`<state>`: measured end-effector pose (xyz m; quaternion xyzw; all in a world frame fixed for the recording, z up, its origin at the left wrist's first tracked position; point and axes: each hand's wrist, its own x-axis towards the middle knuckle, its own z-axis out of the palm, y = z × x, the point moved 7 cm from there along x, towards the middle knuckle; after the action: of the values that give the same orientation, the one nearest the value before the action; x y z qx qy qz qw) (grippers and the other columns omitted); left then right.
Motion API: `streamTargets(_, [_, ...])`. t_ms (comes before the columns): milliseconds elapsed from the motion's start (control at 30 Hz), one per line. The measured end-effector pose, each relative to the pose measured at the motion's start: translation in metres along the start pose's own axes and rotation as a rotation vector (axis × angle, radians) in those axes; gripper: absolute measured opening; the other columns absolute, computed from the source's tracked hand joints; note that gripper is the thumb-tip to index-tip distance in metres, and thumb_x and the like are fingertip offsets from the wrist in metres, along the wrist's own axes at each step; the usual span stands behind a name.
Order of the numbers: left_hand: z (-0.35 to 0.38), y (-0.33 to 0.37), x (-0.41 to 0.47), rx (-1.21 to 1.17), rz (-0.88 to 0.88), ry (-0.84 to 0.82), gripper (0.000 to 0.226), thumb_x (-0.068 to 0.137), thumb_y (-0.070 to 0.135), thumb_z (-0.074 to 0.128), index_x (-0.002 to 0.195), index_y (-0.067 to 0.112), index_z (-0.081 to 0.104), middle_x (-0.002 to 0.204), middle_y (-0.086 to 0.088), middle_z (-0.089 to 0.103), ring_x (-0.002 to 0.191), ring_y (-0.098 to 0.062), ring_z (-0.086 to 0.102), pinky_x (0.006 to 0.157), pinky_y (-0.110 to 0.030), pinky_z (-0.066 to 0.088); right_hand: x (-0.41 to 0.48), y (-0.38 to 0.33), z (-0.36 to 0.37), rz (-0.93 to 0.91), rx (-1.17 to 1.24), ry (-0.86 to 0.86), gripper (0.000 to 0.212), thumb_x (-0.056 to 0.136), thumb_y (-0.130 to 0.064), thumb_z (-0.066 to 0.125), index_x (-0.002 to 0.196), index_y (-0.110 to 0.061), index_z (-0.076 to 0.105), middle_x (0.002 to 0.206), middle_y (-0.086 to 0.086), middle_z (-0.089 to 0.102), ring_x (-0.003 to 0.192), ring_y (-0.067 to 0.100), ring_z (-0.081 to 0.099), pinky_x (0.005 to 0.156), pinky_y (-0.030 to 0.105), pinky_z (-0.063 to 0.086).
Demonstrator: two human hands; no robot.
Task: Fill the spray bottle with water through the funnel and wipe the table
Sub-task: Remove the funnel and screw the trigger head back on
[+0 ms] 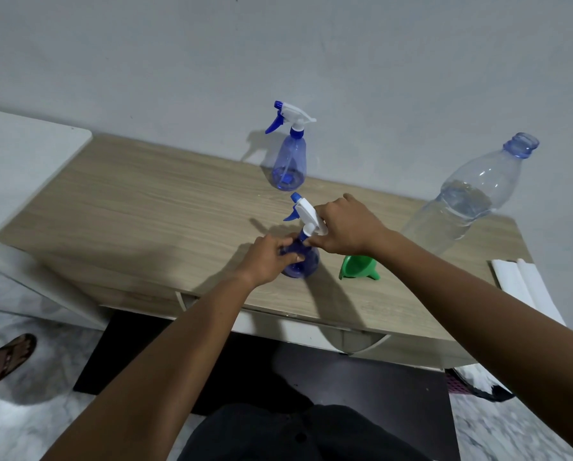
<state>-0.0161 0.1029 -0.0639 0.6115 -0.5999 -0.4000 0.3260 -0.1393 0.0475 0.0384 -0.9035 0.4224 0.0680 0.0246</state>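
At the far left a sandalled foot [7,357] stands on the pale marbled floor [28,424], and above it a white surface [22,151] butts against the left end of the table [145,211], a light wood-grain top set against a plain grey wall [178,61]. A dark mat [361,377] lies beneath the table. There are two spray bottles, both blue with white trigger heads. The far spray bottle [290,161] stands upright near the wall, untouched. The near spray bottle [306,261] stands toward the front edge, at about the middle of the table. The left hand [268,257] has its fingers curled round the bottle's blue body, and the right hand [348,227] grips the white trigger head at the neck. One green funnel [358,267] lies on its side just right of that bottle, below the right wrist. Further right stands one clear water bottle [468,201], uncapped and partly filled. At the table's right end lies one folded white cloth [524,281]; whether it is cloth or paper cannot be told. Below it, on the floor, a pink basket edge [458,384] shows.
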Motion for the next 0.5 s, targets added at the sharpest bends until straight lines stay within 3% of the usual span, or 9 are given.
streamTargets(100, [0.0, 0.001, 0.0, -0.005, -0.006, -0.002, 0.023, 0.088, 0.021, 0.074, 0.109, 0.03, 0.076, 0.09, 0.003, 0.077, 0.089, -0.015, 0.07, 0.08, -0.024, 0.05, -0.001, -0.001, -0.001, -0.011, -0.024, 0.014, 0.04, 0.084, -0.058, 0.068, 0.095, -0.02, 0.061, 0.086, 0.003, 0.067, 0.087, 0.03, 0.059, 0.106, 0.044, 0.035])
streamTargets(267, [0.002, -0.002, 0.002, 0.003, 0.003, -0.013, 0.017, 0.088, 0.022, 0.075, 0.104, 0.028, 0.076, 0.085, 0.0, 0.076, 0.088, -0.021, 0.07, 0.086, -0.036, 0.052, -0.006, 0.001, 0.002, -0.057, 0.154, -0.038, 0.044, 0.081, -0.044, 0.073, 0.121, -0.032, 0.058, 0.102, -0.001, 0.071, 0.095, 0.029, 0.064, 0.072, 0.034, 0.042])
streamTargets(367, [0.001, 0.0, 0.001, 0.002, 0.012, -0.054, 0.02, 0.09, 0.022, 0.073, 0.11, 0.027, 0.075, 0.089, -0.004, 0.076, 0.091, -0.024, 0.069, 0.084, -0.032, 0.051, -0.011, -0.001, -0.001, -0.069, 0.187, -0.025, 0.037, 0.089, -0.038, 0.071, 0.123, -0.027, 0.061, 0.103, -0.001, 0.072, 0.095, 0.027, 0.063, 0.056, 0.021, 0.031])
streamTargets(433, [0.001, 0.001, 0.0, -0.001, 0.025, -0.106, 0.023, 0.092, 0.021, 0.071, 0.114, 0.027, 0.073, 0.095, -0.003, 0.076, 0.094, -0.02, 0.069, 0.086, -0.03, 0.05, -0.015, -0.004, -0.002, -0.094, 0.187, -0.004, 0.036, 0.09, -0.038, 0.071, 0.123, -0.026, 0.063, 0.103, -0.005, 0.073, 0.091, 0.022, 0.063, 0.051, 0.011, 0.024])
streamTargets(500, [0.0, -0.001, 0.0, -0.014, 0.026, -0.141, 0.025, 0.093, 0.019, 0.07, 0.116, 0.026, 0.072, 0.096, -0.001, 0.075, 0.09, -0.014, 0.066, 0.08, -0.023, 0.047, -0.016, -0.004, 0.0, -0.092, 0.238, 0.027, 0.035, 0.089, -0.038, 0.073, 0.122, -0.028, 0.065, 0.102, -0.009, 0.073, 0.083, 0.014, 0.062, 0.055, 0.005, 0.032])
